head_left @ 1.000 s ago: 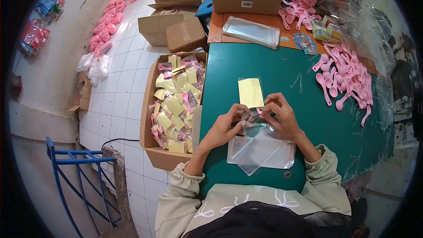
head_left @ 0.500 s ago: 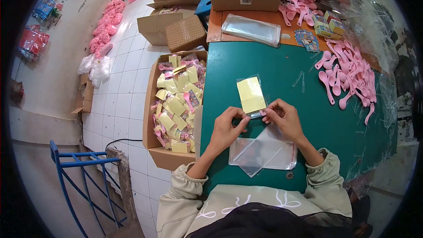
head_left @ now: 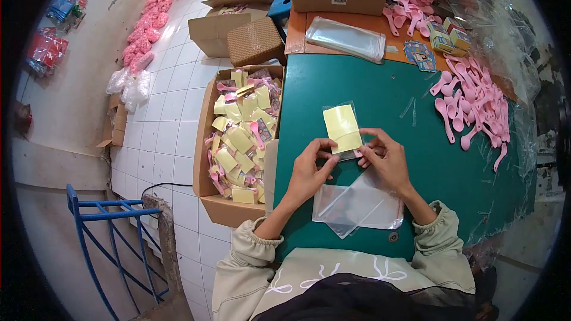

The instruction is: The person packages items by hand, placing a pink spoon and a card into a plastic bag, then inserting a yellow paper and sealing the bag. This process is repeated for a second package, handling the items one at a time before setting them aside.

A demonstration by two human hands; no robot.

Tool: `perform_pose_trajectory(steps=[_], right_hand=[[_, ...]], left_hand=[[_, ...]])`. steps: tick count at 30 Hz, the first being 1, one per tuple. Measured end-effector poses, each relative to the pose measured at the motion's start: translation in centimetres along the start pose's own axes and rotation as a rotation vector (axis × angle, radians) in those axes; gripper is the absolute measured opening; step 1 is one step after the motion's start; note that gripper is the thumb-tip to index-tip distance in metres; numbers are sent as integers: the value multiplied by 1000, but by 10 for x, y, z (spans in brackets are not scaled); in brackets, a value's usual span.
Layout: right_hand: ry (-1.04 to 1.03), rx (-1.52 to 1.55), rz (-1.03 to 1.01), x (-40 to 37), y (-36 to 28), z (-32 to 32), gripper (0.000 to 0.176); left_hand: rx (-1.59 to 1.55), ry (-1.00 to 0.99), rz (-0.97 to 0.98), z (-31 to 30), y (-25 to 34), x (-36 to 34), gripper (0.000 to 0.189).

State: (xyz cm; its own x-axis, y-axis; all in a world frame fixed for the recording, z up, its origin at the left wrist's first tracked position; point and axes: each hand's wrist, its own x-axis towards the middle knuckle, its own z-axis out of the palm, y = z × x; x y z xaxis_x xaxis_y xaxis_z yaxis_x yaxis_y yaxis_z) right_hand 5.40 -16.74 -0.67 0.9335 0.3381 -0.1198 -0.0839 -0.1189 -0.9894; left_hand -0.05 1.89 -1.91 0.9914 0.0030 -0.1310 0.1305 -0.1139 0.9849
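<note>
As the yellow-carded packet extends away from the body over the green worktop, we find both hands pinching its near end: the left hand at the left corner, the right hand at the right, beside a pink tip. We judge that the paired grip steadies that edge. Clear bags lie nearer the body, presumably for easy reach.

- Top: pale grey-green, long-sleeved.
- Left sleeve and right sleeve: loose, with visible seam lines; cuffs gathered, ruffled.
- Front: white looped bow motifs in a row.
- Black cloth: sheer-looking, draped over top's near part.
</note>
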Motion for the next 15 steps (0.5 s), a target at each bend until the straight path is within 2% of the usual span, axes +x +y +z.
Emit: perform_pose_trajectory(steps=[6, 8, 11, 12, 13, 14, 15], right_hand=[[-99, -275, 16, 6, -14, -14, 31], [-79, -546, -153, 13, -31, -39, 31], [44, -843, -366, 26, -24, -111, 26], [180, -1037, -320, 23, -22, -134, 23], [317, -1227, -274, 21, -22, -153, 21], [348, -1315, -164, 18, -19, -170, 21], [377, -1399, -49, 14, -14, -183, 20]], left_hand=[[-110, -15, -50, -13, 5, -7, 54], [-157, 15, -73, -28, 9, -19, 60], [-112, 223, 31, -72, 5, -41, 58], [-138, 331, 57, -89, 2, -48, 60], [-126, 409, 3, -107, 2, -57, 60], [82, 435, 111, -134, -22, -59, 59], [94, 509, -45, -146, -21, -65, 54]])
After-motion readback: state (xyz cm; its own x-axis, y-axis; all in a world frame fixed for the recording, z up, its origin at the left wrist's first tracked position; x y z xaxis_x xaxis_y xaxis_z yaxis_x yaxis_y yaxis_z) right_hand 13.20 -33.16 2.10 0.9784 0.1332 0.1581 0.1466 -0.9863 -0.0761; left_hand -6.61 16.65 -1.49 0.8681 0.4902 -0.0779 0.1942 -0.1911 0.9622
